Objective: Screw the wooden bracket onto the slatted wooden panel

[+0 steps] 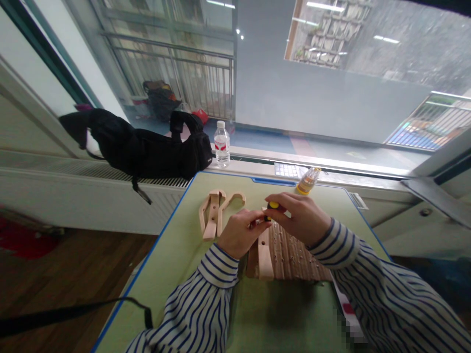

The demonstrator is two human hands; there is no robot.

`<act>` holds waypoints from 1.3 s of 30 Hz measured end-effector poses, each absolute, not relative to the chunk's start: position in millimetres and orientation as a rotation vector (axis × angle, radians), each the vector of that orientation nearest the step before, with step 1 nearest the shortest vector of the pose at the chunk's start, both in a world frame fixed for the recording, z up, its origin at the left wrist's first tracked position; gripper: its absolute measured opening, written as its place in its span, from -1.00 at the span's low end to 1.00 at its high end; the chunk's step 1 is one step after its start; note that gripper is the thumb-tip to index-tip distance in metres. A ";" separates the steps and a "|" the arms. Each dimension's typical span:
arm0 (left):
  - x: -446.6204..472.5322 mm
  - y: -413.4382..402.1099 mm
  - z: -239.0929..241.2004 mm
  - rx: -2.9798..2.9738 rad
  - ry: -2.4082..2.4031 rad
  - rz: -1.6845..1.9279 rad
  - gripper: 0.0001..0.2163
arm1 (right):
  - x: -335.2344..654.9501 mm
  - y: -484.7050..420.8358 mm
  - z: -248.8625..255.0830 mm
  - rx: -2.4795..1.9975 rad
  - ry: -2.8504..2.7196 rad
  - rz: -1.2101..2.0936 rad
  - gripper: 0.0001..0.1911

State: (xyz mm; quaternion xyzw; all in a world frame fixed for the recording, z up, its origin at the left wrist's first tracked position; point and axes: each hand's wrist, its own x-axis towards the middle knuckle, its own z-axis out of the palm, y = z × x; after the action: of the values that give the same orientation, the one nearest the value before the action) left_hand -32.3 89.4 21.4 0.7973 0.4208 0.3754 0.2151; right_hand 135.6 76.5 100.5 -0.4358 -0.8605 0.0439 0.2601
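My right hand [296, 215] is closed round the handle of a short yellow-and-black screwdriver [273, 205], held roughly upright. The thumb and fingers of my left hand [243, 230] pinch together at the screwdriver's lower end. Its tip is hidden behind my fingers. Directly under my hands lies a pale wooden piece with a hole [265, 257], on the left part of a brown corrugated board [294, 257] dotted with many small screws. Left of my left hand, several curved wooden hooks [212, 215] lie grouped on the table.
The pale green table [176, 279] has a blue edge. A small bottle of amber liquid [308, 181] stands at its far edge. Beyond, on the sill, are a water bottle [222, 146] and a black bag [147, 147]. A black strap [91, 309] crosses the lower left.
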 end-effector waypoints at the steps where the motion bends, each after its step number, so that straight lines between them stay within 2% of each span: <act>1: -32.1 89.6 21.4 2.213 1.172 1.040 -0.83 | 135.6 76.5 101.3 -1.183 -2.336 0.124 -0.73; 7: -32.7 89.9 22.9 2.225 1.148 1.021 -0.82 | 139.1 77.9 110.1 -1.136 -2.398 0.183 -0.56; 15: -32.0 90.0 23.7 2.198 1.112 1.018 -0.81 | 142.6 78.9 109.0 -1.071 -2.435 0.210 -0.73; 39: -34.9 87.8 24.4 2.215 1.080 0.977 -0.82 | 134.4 74.1 92.7 -1.131 -2.240 0.120 -0.77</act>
State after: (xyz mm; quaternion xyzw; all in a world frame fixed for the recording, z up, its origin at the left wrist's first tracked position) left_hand -34.9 87.8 24.4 0.8106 0.3953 0.3575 0.2427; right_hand 134.4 74.1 92.7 -0.4281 -0.8479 0.0456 0.3095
